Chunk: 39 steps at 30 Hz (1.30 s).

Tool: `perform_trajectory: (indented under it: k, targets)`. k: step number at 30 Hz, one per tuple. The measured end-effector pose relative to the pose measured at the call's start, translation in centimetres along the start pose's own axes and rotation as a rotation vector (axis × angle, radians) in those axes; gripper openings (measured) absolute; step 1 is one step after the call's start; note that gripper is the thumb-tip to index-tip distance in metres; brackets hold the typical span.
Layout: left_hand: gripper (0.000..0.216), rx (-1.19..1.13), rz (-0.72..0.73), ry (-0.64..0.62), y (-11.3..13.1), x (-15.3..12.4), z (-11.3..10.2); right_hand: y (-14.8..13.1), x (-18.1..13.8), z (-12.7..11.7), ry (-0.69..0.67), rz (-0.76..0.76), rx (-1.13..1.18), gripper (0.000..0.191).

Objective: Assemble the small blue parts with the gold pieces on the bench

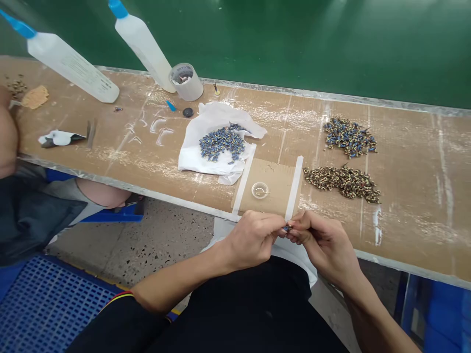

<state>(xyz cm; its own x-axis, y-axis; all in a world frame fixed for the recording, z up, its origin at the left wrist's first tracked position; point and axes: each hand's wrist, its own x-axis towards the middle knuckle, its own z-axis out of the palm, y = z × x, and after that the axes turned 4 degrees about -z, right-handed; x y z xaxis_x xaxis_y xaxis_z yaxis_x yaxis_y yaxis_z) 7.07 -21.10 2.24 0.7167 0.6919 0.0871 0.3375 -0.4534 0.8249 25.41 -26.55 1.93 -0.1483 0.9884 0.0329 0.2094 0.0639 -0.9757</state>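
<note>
**Blue piece [286, 228] pinched at near edge of desk [412, 206]**

Left hand [253, 239] and right hand [327, 242] both pinch it. Risk: a slack pinch could drop something so tiny off the edge; a forward nudge could upset the dish [253, 191] beyond. Count: one piece visible in hand, one dish, three large piles [349, 137] (contents too many to count), two bottles [73, 66], one cup [191, 90].
</note>
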Motion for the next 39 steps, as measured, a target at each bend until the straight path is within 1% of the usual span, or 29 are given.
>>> perform_trajectory:
  k: [4,7,9,11,13,15,17,19,21,22,23,25,28,30,31,33,35,39]
  targets:
    - [0.022,0.001,-0.045,-0.035,-0.3,0.4,-0.7,0.2,0.6,0.0,-0.006,0.030,0.019,0.018]
    - [0.025,-0.079,-0.084,-0.105,-0.4,1.1,-1.7,0.3,1.4,-0.1,-0.008,0.078,0.111,0.017]
    - [0.029,-0.202,-0.163,-0.158,-0.3,1.5,-2.2,0.4,1.8,-0.4,-0.030,0.117,0.181,0.014]
    - [0.034,-0.363,-0.285,-0.203,-0.2,1.7,-2.5,0.6,2.0,-0.9,-0.020,0.125,0.211,0.010]
    - [0.039,-0.548,-0.398,-0.250,-0.1,1.6,-2.5,0.7,2.0,-1.3,0.025,0.070,0.191,0.016]
    - [0.044,-0.734,-0.480,-0.296,-0.1,1.3,-2.3,0.7,1.9,-1.5,0.029,-0.023,0.144,0.021]
    - [0.046,-0.903,-0.542,-0.330,-0.1,1.0,-2.1,0.7,1.7,-1.6,-0.041,-0.101,0.098,0.022]
    - [0.045,-1.065,-0.591,-0.373,-0.1,0.7,-1.8,0.7,1.6,-1.5,-0.099,-0.136,0.078,0.021]
    - [0.045,-1.185,-0.620,-0.437,0.0,0.4,-1.6,0.8,1.5,-1.3,-0.096,-0.139,0.087,0.017]
    - [0.045,-1.203,-0.621,-0.458,0.1,0.3,-1.5,0.9,1.4,-1.1,-0.080,-0.133,0.096,0.015]
    - [0.046,-1.176,-0.610,-0.455,0.2,0.2,-1.5,1.0,1.2,-1.0,-0.056,-0.123,0.106,0.013]
    - [0.046,-0.978,-0.549,-0.371,0.4,-0.1,-1.4,1.2,0.9,-0.6,-0.011,-0.091,0.130,0.010]
    - [0.039,-0.476,-0.361,-0.164,0.6,-0.6,-1.4,1.2,0.4,0.1,0.039,-0.018,0.194,0.007]
    - [0.034,-0.196,-0.218,-0.084,0.5,-0.8,-1.2,1.0,0.2,0.5,0.052,0.038,0.257,0.006]
    - [0.032,-0.100,-0.164,-0.055,0.4,-0.9,-1.1,0.8,0.1,0.8,0.058,0.065,0.287,0.007]
    - [0.029,0.029,-0.100,-0.007,0.2,-1.0,-0.9,0.6,0.0,1.2,0.083,0.110,0.326,0.007]
    - [0.026,0.102,-0.069,0.031,0.0,-1.2,-0.9,0.4,-0.1,1.7,0.114,0.131,0.331,0.008]
    - [0.024,0.159,-0.018,0.050,-0.2,-1.3,-1.1,0.5,-0.2,2.3,0.158,0.091,0.317,0.005]
